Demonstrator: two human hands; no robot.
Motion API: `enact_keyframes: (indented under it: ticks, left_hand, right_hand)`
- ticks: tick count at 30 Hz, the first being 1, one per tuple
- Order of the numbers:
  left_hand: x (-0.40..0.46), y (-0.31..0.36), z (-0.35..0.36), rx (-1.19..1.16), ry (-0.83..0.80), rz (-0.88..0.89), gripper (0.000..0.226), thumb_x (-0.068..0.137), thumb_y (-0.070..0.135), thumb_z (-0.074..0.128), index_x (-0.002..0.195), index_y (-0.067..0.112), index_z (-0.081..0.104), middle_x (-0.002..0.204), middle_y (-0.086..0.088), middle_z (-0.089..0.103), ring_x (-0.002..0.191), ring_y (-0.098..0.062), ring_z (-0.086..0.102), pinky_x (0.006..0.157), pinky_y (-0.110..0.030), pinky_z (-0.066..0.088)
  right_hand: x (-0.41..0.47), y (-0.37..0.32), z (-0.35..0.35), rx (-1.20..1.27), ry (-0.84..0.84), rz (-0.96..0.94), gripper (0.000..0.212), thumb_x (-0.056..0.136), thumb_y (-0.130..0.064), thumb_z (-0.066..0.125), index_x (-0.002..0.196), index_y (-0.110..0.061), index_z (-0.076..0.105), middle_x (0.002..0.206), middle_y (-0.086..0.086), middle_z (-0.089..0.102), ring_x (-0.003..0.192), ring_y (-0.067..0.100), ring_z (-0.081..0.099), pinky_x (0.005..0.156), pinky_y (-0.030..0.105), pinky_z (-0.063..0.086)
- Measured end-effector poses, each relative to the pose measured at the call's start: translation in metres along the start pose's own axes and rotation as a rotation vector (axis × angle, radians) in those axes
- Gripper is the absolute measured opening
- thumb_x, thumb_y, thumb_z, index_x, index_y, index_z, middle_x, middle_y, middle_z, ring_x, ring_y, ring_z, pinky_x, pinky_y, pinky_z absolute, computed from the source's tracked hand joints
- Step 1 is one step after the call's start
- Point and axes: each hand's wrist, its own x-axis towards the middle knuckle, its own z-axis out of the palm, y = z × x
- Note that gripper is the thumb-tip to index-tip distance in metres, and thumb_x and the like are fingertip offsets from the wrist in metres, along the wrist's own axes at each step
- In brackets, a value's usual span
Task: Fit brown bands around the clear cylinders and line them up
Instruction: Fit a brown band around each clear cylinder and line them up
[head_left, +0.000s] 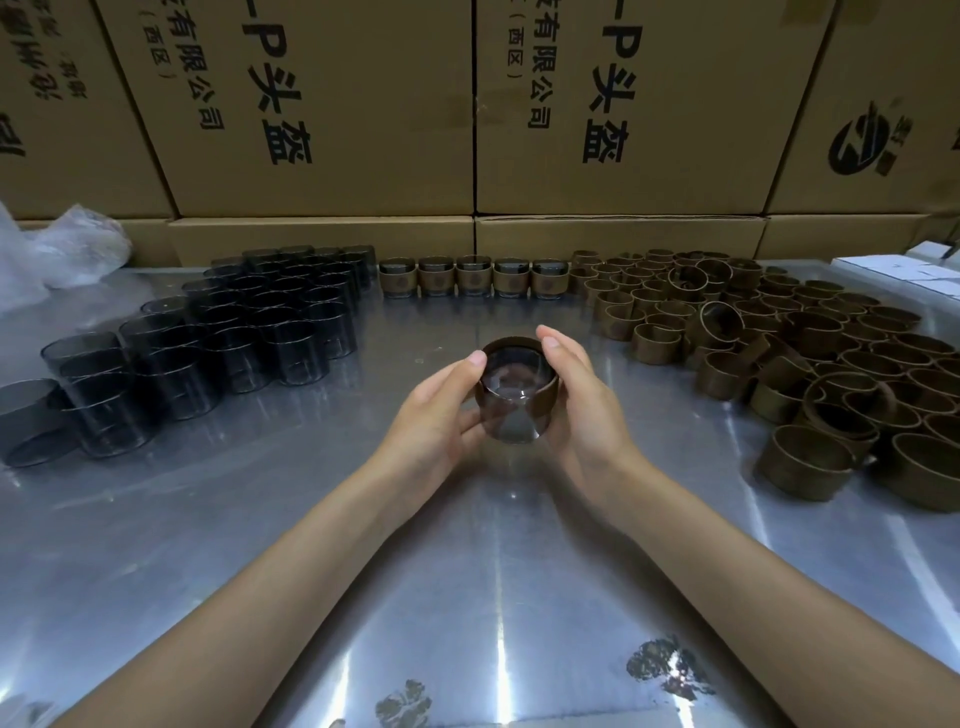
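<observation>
Above the middle of the metal table I hold a clear cylinder (514, 410) with a brown band (545, 395) around its upper part. My left hand (439, 415) grips it from the left, thumb at the rim. My right hand (582, 400) curls round the band on the right side. Several bare clear cylinders (249, 332) stand packed together at the left. A large heap of loose brown bands (769, 338) lies at the right. A row of several banded cylinders (472, 278) stands at the back centre.
Stacked cardboard boxes (467, 104) with printed characters form a wall behind the table. A crumpled clear plastic bag (62, 249) lies at the back left. White sheets (904, 270) sit at the far right. The shiny table (467, 597) reflects light in front of me.
</observation>
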Motion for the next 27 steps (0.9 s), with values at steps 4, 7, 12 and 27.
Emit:
enact_keyframes:
  ticks: [4,7,12,27]
  left_hand:
    - [0.001,0.006,-0.008,0.016,0.016,0.052,0.037,0.095,0.028,0.051,0.125,0.008,0.059,0.120,-0.008,0.067,0.106,-0.017,0.065,0.087,-0.025,0.053]
    - [0.001,0.009,-0.015,-0.011,0.002,0.029,0.051,0.085,0.031,0.065,0.129,0.007,0.055,0.124,-0.010,0.064,0.110,-0.019,0.063,0.091,-0.026,0.050]
    - [-0.003,0.011,-0.016,-0.073,-0.160,-0.225,0.036,0.076,0.039,0.066,0.105,0.019,0.072,0.114,-0.005,0.070,0.104,-0.012,0.067,0.084,-0.021,0.055]
    - [-0.008,0.013,-0.022,-0.056,-0.390,-0.062,0.089,0.046,0.055,0.088,0.116,0.006,0.062,0.119,-0.014,0.064,0.114,-0.020,0.061,0.094,-0.026,0.051]
  right_hand:
    - [0.001,-0.011,-0.006,-0.065,-0.159,0.226,0.056,0.085,-0.057,0.052,0.125,-0.018,0.059,0.115,0.006,0.069,0.108,0.021,0.064,0.091,0.036,0.051]
    - [0.000,-0.019,-0.013,-0.138,-0.283,0.413,0.071,0.066,-0.066,0.055,0.112,-0.013,0.063,0.098,0.004,0.073,0.090,0.016,0.068,0.087,0.031,0.049]
    - [-0.006,-0.018,-0.014,0.057,-0.296,0.335,0.062,0.072,-0.051,0.064,0.123,-0.014,0.062,0.119,0.010,0.068,0.105,0.020,0.067,0.078,0.027,0.056]
    - [-0.014,-0.026,-0.013,0.290,-0.507,0.265,0.070,0.047,-0.046,0.092,0.103,-0.008,0.074,0.107,0.011,0.070,0.102,0.022,0.065,0.094,0.029,0.052]
